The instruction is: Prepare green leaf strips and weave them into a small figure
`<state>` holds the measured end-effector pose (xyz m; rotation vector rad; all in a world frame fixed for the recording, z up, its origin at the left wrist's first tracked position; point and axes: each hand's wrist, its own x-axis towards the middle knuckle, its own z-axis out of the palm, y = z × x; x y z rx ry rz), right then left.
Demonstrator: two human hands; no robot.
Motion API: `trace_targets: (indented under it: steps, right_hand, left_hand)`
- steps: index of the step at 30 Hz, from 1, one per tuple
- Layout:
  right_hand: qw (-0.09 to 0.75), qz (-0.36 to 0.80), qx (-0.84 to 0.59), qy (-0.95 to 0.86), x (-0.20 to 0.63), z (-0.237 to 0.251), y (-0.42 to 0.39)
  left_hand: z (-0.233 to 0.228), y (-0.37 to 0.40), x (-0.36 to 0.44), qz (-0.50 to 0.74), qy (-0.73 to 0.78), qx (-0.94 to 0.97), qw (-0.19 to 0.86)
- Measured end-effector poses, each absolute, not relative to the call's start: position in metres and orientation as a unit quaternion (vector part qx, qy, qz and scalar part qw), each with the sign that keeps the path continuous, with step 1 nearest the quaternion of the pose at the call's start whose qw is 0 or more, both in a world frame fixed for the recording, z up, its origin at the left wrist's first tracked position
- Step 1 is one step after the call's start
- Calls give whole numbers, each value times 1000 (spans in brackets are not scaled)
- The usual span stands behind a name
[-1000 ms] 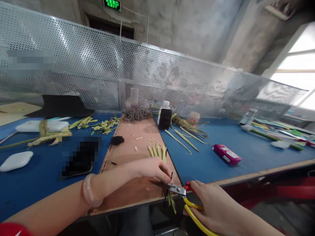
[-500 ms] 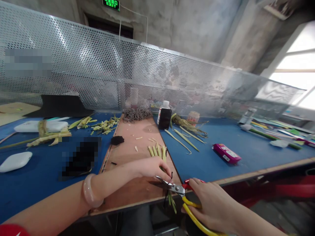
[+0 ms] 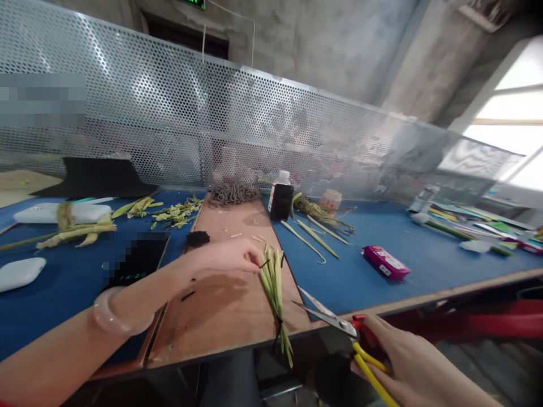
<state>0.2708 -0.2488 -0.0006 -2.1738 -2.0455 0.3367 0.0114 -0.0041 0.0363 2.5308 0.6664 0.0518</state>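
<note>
Your left hand [image 3: 229,257] lies low over the brown wooden board [image 3: 220,316], fingers curled, with the fingertips pinching the far end of a tied bundle of green stalks [image 3: 275,294]. The bundle lies lengthwise on the board, near its right edge, its far end under your fingers and its near end hanging just past the board's near edge. A dark tie wraps it close to that near end. On your left wrist sits a pale pink bangle [image 3: 113,316].

Your right hand [image 3: 407,367] is at the near right, off the table's near edge, closed around the yellow and red handles of a pair of scissors [image 3: 339,325]. The blades stand apart, pointing left and far toward the bundle, their tips just right of the stalks and not touching them.

On the far end of the board lies a heap of dark ties [image 3: 232,194], with a small dark tuft [image 3: 197,238] at the board's left edge. On the blue table [image 3: 403,277] to the right stand a dark bottle with a white cap [image 3: 280,199], some loose green stalks [image 3: 314,234] and a pink packet [image 3: 386,263]. To the left lie more plant trimmings [image 3: 176,213] and a white case [image 3: 19,273]. A perforated metal screen [image 3: 178,121] runs along the table's far side.
</note>
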Motion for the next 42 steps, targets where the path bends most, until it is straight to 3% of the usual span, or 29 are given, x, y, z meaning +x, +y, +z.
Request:
trace_targets:
  steps: [1,6,10,17,24,30,37,42]
  right_hand:
    - [78,105,-726,-676,273,-2,-250]
    - [118,66,-761,-635,279,-17,-244]
    - [178,145,-766,-601,276,-16,-230]
    - [278,555,-681,-389,265,-27,-225]
    - [338,683,-571,-305,257,-23,-210]
    - [344,676,-577,-303,240,-8,-191]
    - [374,627,-571,-375,216,1,-159]
    - [399,526,-571,-488,205,-6,-135]
  left_hand:
    - [38,-2,7,21,272,945,181]
    - [34,-24,4,75,328,941,34]
    - [16,-72,18,4,250,961,118]
    - [-17,-100,30,7,191,977,93]
    - [4,-72,19,10,187,950,248]
    - [14,-45,19,32,236,897,373]
    - [-5,-9,12,45,224,824,518]
    - [-12,2,6,34,244,796,552]
